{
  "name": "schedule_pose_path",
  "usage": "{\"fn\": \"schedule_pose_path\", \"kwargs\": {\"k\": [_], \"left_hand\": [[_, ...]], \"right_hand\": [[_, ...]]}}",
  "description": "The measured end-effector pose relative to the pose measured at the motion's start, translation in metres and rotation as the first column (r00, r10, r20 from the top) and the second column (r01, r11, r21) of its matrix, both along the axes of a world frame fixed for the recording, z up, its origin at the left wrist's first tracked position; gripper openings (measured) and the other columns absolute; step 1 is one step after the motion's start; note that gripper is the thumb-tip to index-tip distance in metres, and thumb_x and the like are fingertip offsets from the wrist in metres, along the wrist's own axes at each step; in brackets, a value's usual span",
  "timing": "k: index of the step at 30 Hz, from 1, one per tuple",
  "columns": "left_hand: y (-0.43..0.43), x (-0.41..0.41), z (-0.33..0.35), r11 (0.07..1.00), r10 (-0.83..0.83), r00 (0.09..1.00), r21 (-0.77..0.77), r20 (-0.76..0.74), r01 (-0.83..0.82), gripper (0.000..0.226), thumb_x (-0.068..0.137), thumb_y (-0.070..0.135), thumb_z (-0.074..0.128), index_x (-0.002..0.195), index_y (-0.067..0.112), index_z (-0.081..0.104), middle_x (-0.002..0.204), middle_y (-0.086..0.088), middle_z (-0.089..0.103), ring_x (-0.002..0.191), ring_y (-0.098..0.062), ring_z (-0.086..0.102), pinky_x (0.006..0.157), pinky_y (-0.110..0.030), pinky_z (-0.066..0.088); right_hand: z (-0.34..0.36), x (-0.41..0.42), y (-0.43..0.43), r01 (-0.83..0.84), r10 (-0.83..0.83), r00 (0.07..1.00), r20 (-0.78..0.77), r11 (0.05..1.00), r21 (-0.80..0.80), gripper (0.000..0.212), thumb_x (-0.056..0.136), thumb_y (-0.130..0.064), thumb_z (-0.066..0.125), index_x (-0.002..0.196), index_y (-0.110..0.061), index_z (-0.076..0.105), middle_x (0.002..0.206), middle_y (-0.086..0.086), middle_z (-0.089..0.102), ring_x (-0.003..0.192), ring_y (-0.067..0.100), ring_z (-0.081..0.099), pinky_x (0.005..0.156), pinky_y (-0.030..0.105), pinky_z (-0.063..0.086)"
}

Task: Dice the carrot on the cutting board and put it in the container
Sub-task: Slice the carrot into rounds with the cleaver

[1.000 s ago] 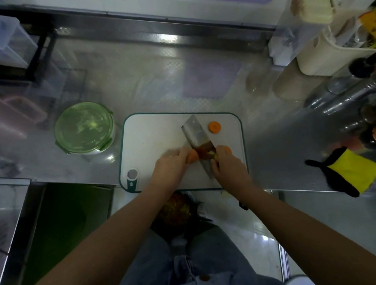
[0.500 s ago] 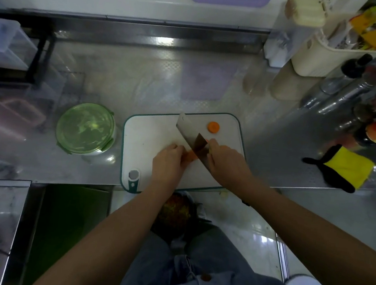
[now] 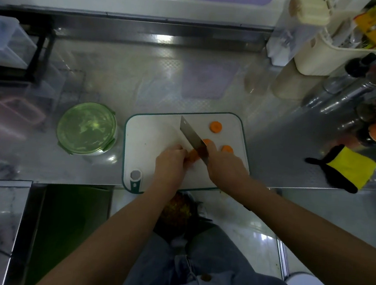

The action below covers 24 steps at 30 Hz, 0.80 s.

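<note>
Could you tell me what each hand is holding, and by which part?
Right hand has the knife by its handle end; left hand pins the carrot at its left end.

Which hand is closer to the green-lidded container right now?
Left. The left hand sits mid-board holding the carrot, on the side facing the container. The right hand grips the knife farther right.

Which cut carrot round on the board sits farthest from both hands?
The carrot round near the far right corner of the cutting board. It lies alone beyond the knife; the other two rounds lie right beside the right hand.
</note>
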<state>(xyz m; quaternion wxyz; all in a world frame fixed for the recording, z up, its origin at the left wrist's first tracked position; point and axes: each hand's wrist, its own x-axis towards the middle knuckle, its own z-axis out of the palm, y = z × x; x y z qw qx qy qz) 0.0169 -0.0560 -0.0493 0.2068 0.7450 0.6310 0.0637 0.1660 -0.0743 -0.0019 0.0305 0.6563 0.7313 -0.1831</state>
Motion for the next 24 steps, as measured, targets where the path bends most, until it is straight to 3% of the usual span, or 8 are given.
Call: {"fn": "schedule_pose_path", "kwargs": {"k": [2,4,7,15,20,24], "left_hand": [[0.001,0.000,-0.002,1.000,0.000,1.000,0.005,-0.013,0.001,0.015,0.089,0.023,0.058,0.094,0.018,0.071,0.097,0.000,0.061,0.086,-0.023,0.060,0.064,-0.027,0.034],[0.003,0.000,-0.004,1.000,-0.002,1.000,0.003,-0.009,0.002,0.015,0.088,0.021,0.058,0.093,0.018,0.072,0.097,0.000,0.063,0.086,-0.023,0.061,0.066,-0.029,0.038],[0.003,0.000,-0.006,1.000,-0.002,1.000,0.005,0.006,0.002,0.015,0.087,0.022,0.059,0.091,0.019,0.073,0.094,0.000,0.064,0.084,-0.023,0.062,0.069,-0.032,0.045],[0.005,0.000,-0.001,0.999,-0.012,1.000,-0.035,0.019,0.012,0.018,0.090,0.029,0.058,0.095,0.020,0.073,0.091,-0.003,0.063,0.083,-0.025,0.061,0.070,-0.035,0.046],[0.004,0.001,0.003,0.999,-0.010,1.000,-0.044,0.016,0.011,0.019,0.091,0.029,0.058,0.091,0.015,0.071,0.091,-0.006,0.062,0.084,-0.027,0.061,0.067,-0.031,0.039],[0.004,0.001,0.004,0.997,0.021,0.999,-0.072,0.036,-0.018,0.019,0.090,0.028,0.058,0.094,0.016,0.072,0.095,-0.005,0.064,0.088,-0.027,0.061,0.074,-0.033,0.044]], "right_hand": [[-0.005,-0.003,0.003,0.018,-0.018,1.000,-0.003,1.000,-0.001,0.041,0.097,-0.018,0.041,0.137,-0.012,0.032,0.071,-0.002,0.033,0.064,0.021,0.039,0.058,0.033,0.035],[-0.012,-0.004,0.004,0.015,-0.015,1.000,-0.007,1.000,0.005,0.042,0.098,-0.019,0.040,0.139,-0.013,0.031,0.083,0.009,0.054,0.070,0.026,0.052,0.056,0.032,0.033],[-0.023,-0.006,0.001,-0.004,0.004,1.000,-0.023,0.999,0.036,0.045,0.099,-0.017,0.038,0.142,-0.012,0.027,0.093,0.011,0.066,0.079,0.029,0.063,0.054,0.031,0.034],[-0.035,-0.002,-0.002,-0.017,0.020,0.999,-0.030,0.996,0.093,0.045,0.097,-0.014,0.043,0.141,-0.008,0.034,0.086,0.013,0.069,0.069,0.033,0.064,0.049,0.031,0.034],[-0.024,0.003,0.006,0.078,-0.083,0.986,-0.147,0.996,-0.038,0.044,0.100,-0.024,0.040,0.141,-0.011,0.028,0.096,0.016,0.060,0.077,0.034,0.056,0.055,0.034,0.035],[-0.019,0.011,0.010,0.034,-0.032,0.995,-0.097,0.999,0.017,0.038,0.101,-0.027,0.037,0.134,-0.009,0.033,0.096,0.018,0.060,0.079,0.033,0.054,0.058,0.037,0.038]]}}
